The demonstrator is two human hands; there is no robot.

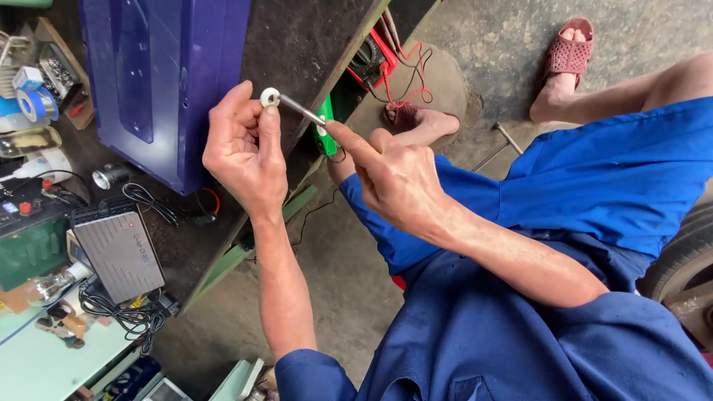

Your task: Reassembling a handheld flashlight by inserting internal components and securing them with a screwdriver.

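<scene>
My left hand [241, 152] is raised in front of a dark workbench [312, 37] and pinches a small white ring-shaped part [269, 96] between thumb and fingers. A thin metal rod [301, 110] passes into the ring. My right hand [394, 178] holds the rod's other end, its index finger stretched along it. Both arms come from blue work clothes, and my legs in blue trousers stretch out to the right.
A large blue plastic casing [160, 74] lies on the bench behind the hands. A grey box with cables [119, 249], a glass bulb [46, 288], a tape roll [33, 104] and small parts lie at left. A red multimeter with leads [375, 59] sits by the bench edge. A tyre [679, 263] is at right.
</scene>
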